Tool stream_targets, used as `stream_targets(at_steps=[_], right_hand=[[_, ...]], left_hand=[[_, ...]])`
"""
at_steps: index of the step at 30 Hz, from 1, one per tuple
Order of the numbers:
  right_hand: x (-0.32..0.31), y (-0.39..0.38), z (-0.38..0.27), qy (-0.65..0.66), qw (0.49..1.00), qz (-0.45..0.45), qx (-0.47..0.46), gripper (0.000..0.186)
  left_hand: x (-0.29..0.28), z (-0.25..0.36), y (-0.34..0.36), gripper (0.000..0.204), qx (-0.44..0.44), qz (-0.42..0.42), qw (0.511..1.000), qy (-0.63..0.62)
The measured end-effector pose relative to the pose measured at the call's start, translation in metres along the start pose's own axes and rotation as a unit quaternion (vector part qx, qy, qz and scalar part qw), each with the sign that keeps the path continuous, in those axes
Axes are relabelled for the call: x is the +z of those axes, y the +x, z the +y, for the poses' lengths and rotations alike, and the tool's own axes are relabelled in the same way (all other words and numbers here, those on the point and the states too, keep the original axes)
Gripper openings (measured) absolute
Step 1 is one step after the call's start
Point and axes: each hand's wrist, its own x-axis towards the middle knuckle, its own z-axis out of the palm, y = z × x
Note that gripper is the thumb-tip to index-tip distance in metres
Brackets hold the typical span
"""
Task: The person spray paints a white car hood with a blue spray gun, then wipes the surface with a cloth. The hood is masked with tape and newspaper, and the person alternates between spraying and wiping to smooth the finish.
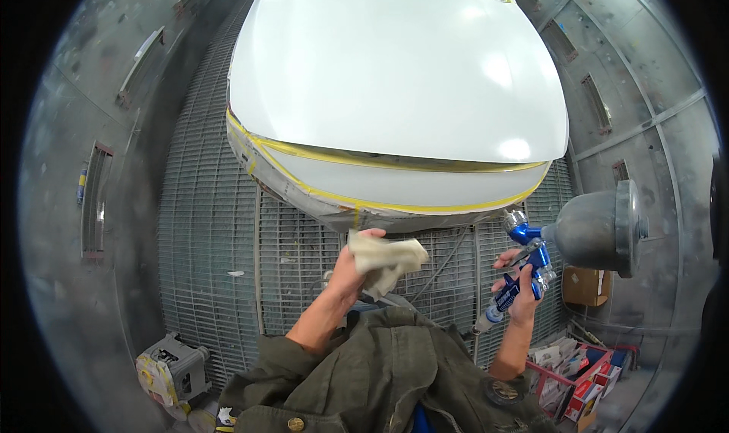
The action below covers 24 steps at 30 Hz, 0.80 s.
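My left hand (348,272) is closed on a crumpled cream cloth (386,260), held low in front of the car's front end. Wrapped around the handle of a blue spray gun (538,260) is my right hand (524,292), off to the right. A grey paint cup (592,232) is attached to the gun and lies tilted sideways. Ahead of both hands is a white car hood (395,61). Yellow masking tape (364,199) runs along the front edges, with masking sheet below it. Neither the cloth nor the gun touches the car.
Metal floor grating (201,182) surrounds the car. Grey booth walls with narrow light fixtures (96,201) stand on both sides. At lower right are a cardboard box (585,286) and a red-framed rack (543,384) of packages. A grey taped container (173,368) sits at lower left.
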Motion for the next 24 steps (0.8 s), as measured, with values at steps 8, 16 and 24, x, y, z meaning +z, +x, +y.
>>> stream_targets(at_steps=[8,16,24], right_hand=[[-0.004,0.001,0.008,0.004,1.0,-0.005,0.027,0.047],[0.019,-0.007,0.026,0.005,0.992,-0.047,0.116,0.048],[0.054,-0.024,0.09,0.008,0.955,-0.073,0.288,0.072]], left_hand=[[-0.004,-0.004,-0.003,0.043,-0.042,0.006,0.998,-0.036],[-0.1,-0.021,0.03,0.039,0.016,0.205,0.976,-0.075],[-0.316,0.054,0.184,0.047,0.277,0.443,0.809,0.27]])
